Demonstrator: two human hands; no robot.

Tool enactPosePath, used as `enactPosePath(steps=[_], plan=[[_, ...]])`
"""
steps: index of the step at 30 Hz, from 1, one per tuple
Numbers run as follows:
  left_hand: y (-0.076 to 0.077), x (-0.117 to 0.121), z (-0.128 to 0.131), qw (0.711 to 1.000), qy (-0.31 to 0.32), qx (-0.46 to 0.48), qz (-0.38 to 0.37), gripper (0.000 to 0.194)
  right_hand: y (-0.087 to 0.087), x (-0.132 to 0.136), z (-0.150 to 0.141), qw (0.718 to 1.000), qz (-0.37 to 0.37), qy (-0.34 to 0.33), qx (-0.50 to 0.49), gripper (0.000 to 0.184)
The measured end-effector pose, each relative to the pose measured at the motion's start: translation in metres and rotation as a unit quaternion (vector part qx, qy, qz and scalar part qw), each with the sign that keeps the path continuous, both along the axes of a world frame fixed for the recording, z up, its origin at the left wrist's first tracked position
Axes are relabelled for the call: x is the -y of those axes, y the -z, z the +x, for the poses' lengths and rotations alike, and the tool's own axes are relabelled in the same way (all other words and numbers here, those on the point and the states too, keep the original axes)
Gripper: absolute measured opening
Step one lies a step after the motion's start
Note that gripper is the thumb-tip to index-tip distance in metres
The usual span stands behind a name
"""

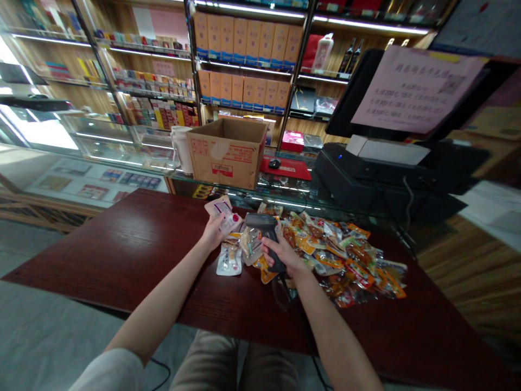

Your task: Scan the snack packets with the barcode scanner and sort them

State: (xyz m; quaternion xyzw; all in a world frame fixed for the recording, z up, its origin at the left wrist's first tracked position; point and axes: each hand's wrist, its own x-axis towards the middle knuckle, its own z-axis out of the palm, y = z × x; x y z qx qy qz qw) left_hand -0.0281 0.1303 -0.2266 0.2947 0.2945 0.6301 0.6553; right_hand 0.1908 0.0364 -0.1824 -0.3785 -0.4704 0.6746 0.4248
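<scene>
My left hand [213, 231] is closed on a pale pink and white snack packet [225, 213], held up above the dark red table [134, 244]. In my right hand [280, 254] is a black handheld barcode scanner [266, 224], its head turned left toward the packet. A small white packet [229, 260] lies on the table just below my left hand. Under and beside the scanner, a clear packet with pale food [249, 244] shows. To the right spreads a heap of shiny orange and clear snack packets [337, 252], partly hidden by my right hand.
Behind the table, an open cardboard box [228, 160] stands on a glass counter beside a white bag [182, 149]. A computer mouse [274, 163] rests on a red mat [299, 170]. At the right are a monitor with a pink sign [417, 89] and a black machine [366, 168]. The scanner's cord [307, 331] hangs down.
</scene>
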Motion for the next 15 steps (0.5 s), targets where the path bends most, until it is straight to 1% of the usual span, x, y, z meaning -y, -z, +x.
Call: enactPosePath(steps=[2, 3, 4, 5, 6, 7, 8, 10, 11, 12, 13, 14, 15], plan=[[-0.001, -0.002, -0.006, 0.996, -0.045, -0.075, 0.014, 0.05, -0.002, 0.001, 0.001, 1.0, 0.007, 0.001, -0.006, 0.038], [-0.002, -0.004, -0.011, 0.987, -0.078, -0.142, 0.016, 0.05, -0.003, 0.0, 0.002, 1.0, 0.01, 0.005, -0.01, 0.038], [-0.004, -0.006, -0.018, 0.967, -0.114, -0.225, 0.015, 0.05, -0.003, 0.0, 0.003, 1.0, 0.012, 0.009, -0.015, 0.039], [-0.007, -0.007, -0.026, 0.934, -0.149, -0.326, 0.013, 0.049, -0.003, -0.001, 0.004, 1.0, 0.012, 0.014, -0.019, 0.039], [-0.01, -0.007, -0.035, 0.885, -0.178, -0.43, 0.012, 0.051, -0.003, -0.002, 0.006, 0.999, 0.009, 0.02, -0.024, 0.04], [-0.013, -0.007, -0.044, 0.833, -0.199, -0.517, 0.003, 0.059, -0.003, -0.004, 0.008, 0.999, 0.006, 0.028, -0.029, 0.041], [-0.016, -0.005, -0.053, 0.787, -0.207, -0.581, -0.016, 0.066, -0.002, -0.006, 0.011, 0.999, 0.003, 0.037, -0.033, 0.042], [-0.02, -0.001, -0.065, 0.691, -0.249, -0.679, -0.019, 0.068, -0.002, -0.009, 0.016, 0.998, 0.001, 0.053, -0.039, 0.043], [-0.021, 0.002, -0.067, 0.647, -0.269, -0.713, -0.003, 0.065, -0.002, -0.01, 0.019, 0.997, 0.003, 0.061, -0.042, 0.044], [-0.022, 0.005, -0.068, 0.612, -0.278, -0.74, 0.027, 0.058, -0.002, -0.011, 0.022, 0.997, 0.005, 0.067, -0.045, 0.044], [-0.022, 0.007, -0.067, 0.588, -0.27, -0.76, 0.061, 0.051, -0.003, -0.012, 0.025, 0.996, 0.007, 0.072, -0.047, 0.043], [-0.021, 0.008, -0.065, 0.578, -0.243, -0.774, 0.089, 0.045, -0.003, -0.013, 0.028, 0.996, 0.007, 0.075, -0.049, 0.043], [-0.02, 0.009, -0.062, 0.578, -0.204, -0.783, 0.106, 0.039, -0.003, -0.013, 0.03, 0.996, 0.007, 0.077, -0.05, 0.042]])
